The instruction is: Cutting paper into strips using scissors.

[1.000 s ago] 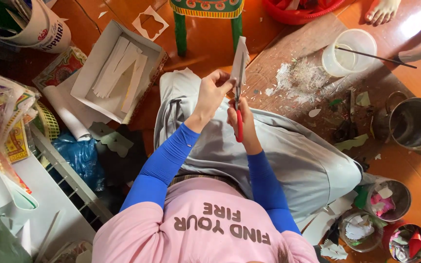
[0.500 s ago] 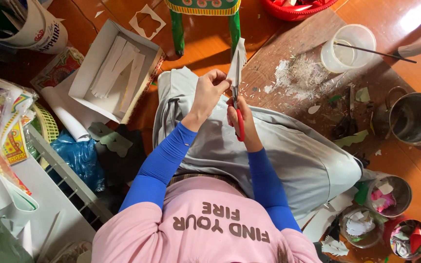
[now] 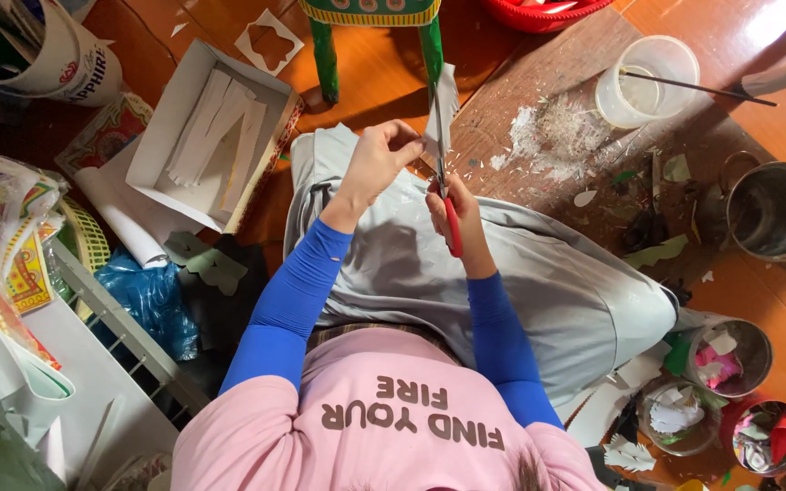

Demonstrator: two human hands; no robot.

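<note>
The paper strip (image 3: 448,105) had slid lower; left hand (image 3: 377,164) pinched it, right hand (image 3: 455,214) gripped red scissors (image 3: 449,218) at twelve o'clock, apparently mid-cut; a skewed snip might nick fingertips.

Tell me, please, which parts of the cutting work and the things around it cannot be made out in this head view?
- Lower blades of the red-handled scissors: hidden in the head view by the right hand.
- Fingertips of the left hand: curled under, so the grip on the white paper piece is unclear.
- Red plastic basin: cut off by the top edge.
- Contents of the grey metal pot: too dark to tell.
</note>
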